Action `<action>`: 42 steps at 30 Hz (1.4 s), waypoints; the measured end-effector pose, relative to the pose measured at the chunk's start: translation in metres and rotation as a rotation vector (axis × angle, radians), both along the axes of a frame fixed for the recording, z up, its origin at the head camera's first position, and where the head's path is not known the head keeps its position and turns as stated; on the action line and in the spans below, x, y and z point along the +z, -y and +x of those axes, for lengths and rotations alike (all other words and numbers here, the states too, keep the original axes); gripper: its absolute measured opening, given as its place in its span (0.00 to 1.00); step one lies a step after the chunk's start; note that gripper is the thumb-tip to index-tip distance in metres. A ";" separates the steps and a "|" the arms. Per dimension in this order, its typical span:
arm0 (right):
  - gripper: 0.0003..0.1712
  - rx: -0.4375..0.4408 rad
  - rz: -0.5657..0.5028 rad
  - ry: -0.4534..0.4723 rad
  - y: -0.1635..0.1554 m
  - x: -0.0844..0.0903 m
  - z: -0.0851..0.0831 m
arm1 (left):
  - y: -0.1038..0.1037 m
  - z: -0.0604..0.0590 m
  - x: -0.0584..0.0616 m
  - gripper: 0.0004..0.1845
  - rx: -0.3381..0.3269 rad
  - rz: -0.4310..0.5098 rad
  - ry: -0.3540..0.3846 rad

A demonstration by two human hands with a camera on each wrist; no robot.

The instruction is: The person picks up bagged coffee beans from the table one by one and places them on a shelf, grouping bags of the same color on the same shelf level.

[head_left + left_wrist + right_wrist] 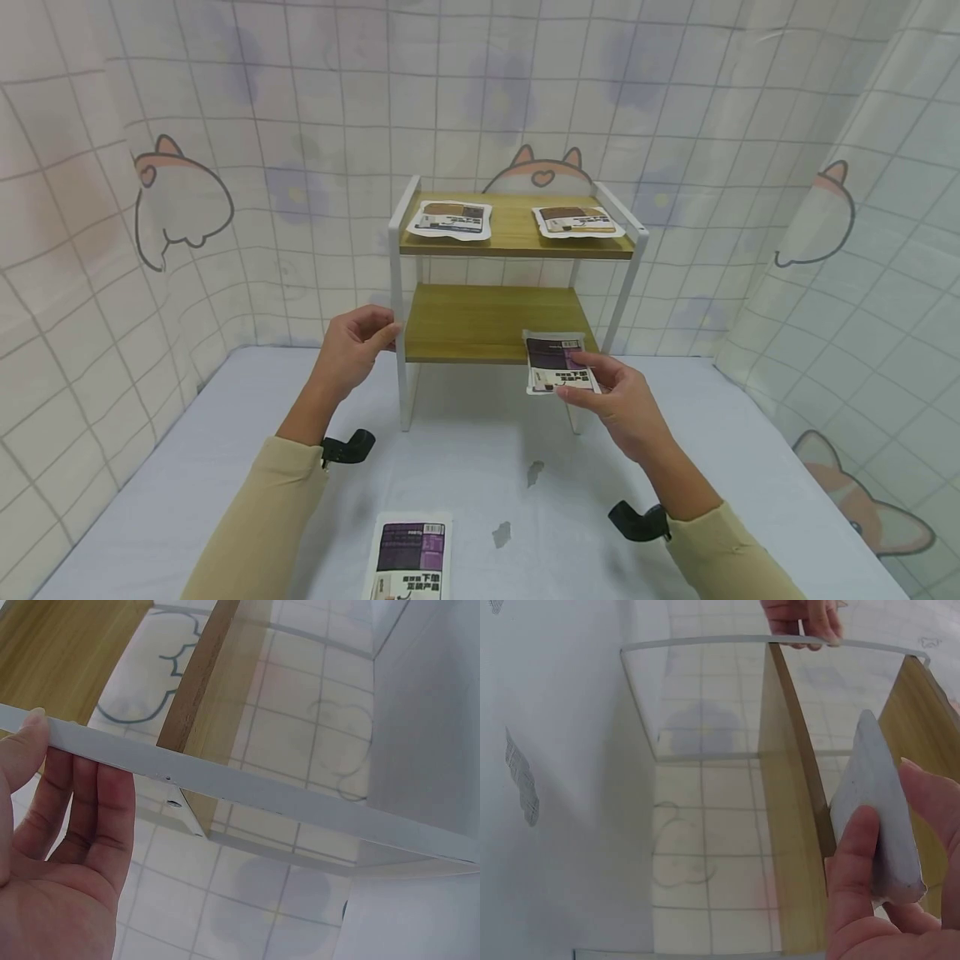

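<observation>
A white-framed shelf rack (396,275) with two wooden boards stands at the back of the table. My left hand (377,334) pinches the rack's left front post (262,796) at the height of the lower board (480,321), thumb in front and fingers behind. With thumb and fingers, my right hand (583,380) holds a purple-and-white packet (557,362) over the lower board's front right edge. In the right wrist view the packet (877,825) shows its pale back, just in front of the board edge (795,847). A second purple packet (411,560) lies on the table near me.
Two brown-and-white packets (450,218) (577,221) lie flat on the top board (513,235). The table (225,467) is covered in pale cloth with two small grey marks (534,472). Checked curtains with cat prints close in the back and both sides.
</observation>
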State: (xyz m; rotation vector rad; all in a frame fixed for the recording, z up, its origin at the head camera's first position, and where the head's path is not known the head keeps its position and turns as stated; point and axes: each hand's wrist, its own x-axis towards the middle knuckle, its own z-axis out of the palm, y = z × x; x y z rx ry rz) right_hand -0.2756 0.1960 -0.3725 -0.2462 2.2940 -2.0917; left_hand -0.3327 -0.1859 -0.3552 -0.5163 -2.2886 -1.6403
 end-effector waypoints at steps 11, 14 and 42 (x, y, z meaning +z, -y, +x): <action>0.34 -0.043 0.015 -0.013 0.000 -0.002 0.000 | 0.000 0.000 0.001 0.12 -0.005 -0.004 0.005; 0.33 -0.055 0.012 -0.014 0.000 -0.002 0.000 | 0.000 0.001 0.001 0.12 -0.007 -0.003 -0.003; 0.33 -0.136 0.037 0.002 0.004 -0.006 -0.002 | 0.000 -0.001 -0.001 0.15 -0.013 0.006 -0.007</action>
